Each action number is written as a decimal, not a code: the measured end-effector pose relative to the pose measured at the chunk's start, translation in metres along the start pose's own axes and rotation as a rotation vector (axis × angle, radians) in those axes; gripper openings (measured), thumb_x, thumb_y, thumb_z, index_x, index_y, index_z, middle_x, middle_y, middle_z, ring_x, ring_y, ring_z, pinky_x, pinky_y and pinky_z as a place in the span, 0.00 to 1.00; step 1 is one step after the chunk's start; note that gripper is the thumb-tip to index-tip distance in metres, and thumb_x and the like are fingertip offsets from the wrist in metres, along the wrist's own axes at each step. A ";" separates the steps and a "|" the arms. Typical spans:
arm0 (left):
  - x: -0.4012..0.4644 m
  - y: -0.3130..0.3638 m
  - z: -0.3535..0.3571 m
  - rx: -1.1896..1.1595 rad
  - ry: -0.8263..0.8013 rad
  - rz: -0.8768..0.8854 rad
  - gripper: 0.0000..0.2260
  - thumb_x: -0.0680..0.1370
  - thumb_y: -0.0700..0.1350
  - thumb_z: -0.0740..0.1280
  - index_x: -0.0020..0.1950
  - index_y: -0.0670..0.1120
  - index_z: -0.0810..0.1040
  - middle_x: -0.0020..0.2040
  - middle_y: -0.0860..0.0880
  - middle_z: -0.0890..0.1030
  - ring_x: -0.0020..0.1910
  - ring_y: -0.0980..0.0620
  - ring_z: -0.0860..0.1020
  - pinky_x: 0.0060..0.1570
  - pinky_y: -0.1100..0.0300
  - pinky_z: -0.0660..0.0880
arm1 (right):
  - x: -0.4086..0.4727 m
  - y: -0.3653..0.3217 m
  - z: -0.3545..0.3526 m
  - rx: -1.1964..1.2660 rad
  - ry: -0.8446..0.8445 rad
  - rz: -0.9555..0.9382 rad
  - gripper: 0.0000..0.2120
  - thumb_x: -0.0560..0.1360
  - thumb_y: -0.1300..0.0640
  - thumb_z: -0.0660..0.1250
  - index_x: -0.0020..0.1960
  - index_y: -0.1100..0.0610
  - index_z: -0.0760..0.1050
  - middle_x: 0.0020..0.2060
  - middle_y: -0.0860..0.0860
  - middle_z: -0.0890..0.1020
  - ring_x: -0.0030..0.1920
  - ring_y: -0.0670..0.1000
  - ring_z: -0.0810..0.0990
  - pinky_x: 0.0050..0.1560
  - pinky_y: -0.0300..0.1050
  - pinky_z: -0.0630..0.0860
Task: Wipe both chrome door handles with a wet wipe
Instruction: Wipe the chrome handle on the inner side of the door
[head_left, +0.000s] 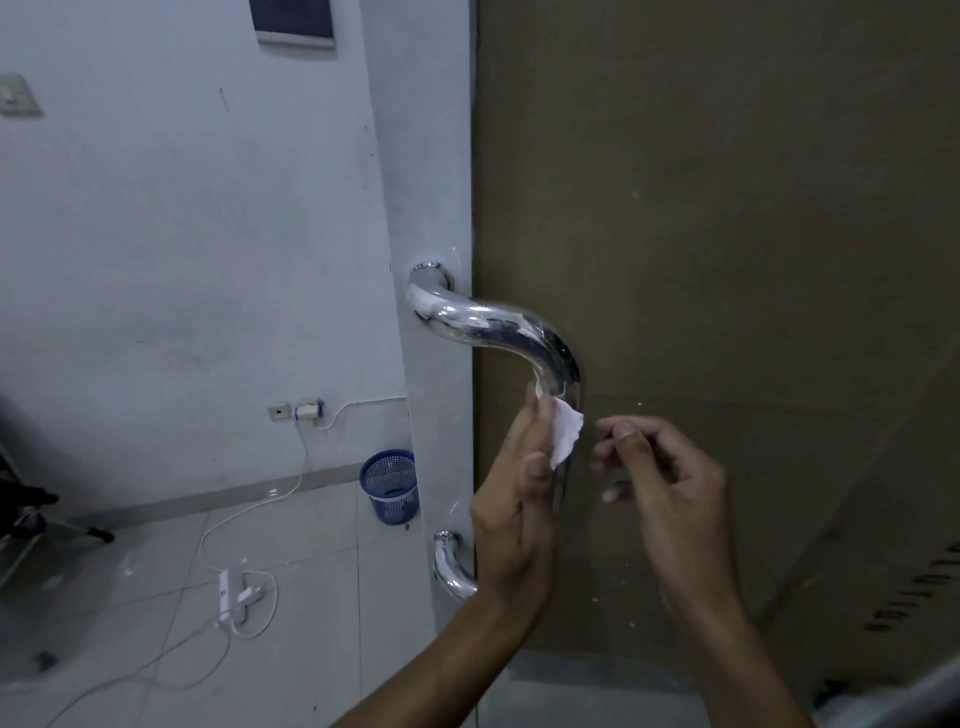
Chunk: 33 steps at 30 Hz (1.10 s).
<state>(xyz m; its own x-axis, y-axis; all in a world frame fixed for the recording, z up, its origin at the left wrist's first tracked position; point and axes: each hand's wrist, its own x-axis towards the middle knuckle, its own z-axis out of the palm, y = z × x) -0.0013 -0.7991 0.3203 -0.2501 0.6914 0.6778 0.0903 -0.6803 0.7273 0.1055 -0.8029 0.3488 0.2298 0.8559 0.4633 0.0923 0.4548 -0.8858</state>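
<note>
Counting what I faced, I saw one chrome door handle (498, 332) curving above my hands, one wet wipe (563, 434), and two hands. Only one handle showed; its lower mount sat just left of my left wrist, and my left hand hid part of the bar. A brown door panel (727, 260) stood behind both hands. Well off to my left were one blue wastebasket (390, 486), a wall socket (309, 410) and a white cable (234, 525) on the floor. My left hand (519, 499) held the wipe against the bar with nearly straight fingers. My right hand (670, 493) hovered just beside it, fingers loosely curled, holding nothing.
</note>
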 end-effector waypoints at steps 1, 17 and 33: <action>0.001 0.001 -0.001 -0.055 0.046 -0.053 0.19 0.83 0.56 0.55 0.68 0.49 0.74 0.69 0.55 0.74 0.70 0.55 0.71 0.67 0.65 0.67 | 0.000 0.000 -0.001 -0.001 -0.002 -0.001 0.09 0.77 0.52 0.63 0.46 0.46 0.83 0.37 0.49 0.84 0.39 0.44 0.83 0.31 0.37 0.77; 0.031 0.006 0.004 0.009 -0.185 -0.157 0.14 0.84 0.50 0.51 0.50 0.49 0.75 0.43 0.58 0.77 0.43 0.60 0.75 0.44 0.64 0.73 | 0.000 0.000 -0.007 0.016 -0.076 0.028 0.13 0.79 0.64 0.63 0.43 0.53 0.82 0.32 0.52 0.82 0.33 0.45 0.80 0.30 0.37 0.75; -0.054 -0.061 -0.022 0.286 -0.263 -0.220 0.20 0.81 0.32 0.57 0.73 0.37 0.59 0.68 0.49 0.68 0.64 0.78 0.63 0.63 0.80 0.59 | -0.021 0.034 -0.009 -0.030 -0.046 0.065 0.13 0.80 0.63 0.63 0.45 0.50 0.82 0.36 0.50 0.83 0.38 0.44 0.82 0.32 0.36 0.77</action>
<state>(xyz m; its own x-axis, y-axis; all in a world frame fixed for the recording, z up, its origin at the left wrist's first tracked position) -0.0148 -0.8008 0.2366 -0.0427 0.8758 0.4808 0.3349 -0.4408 0.8328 0.1125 -0.8078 0.3090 0.1910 0.8941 0.4051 0.1078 0.3911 -0.9140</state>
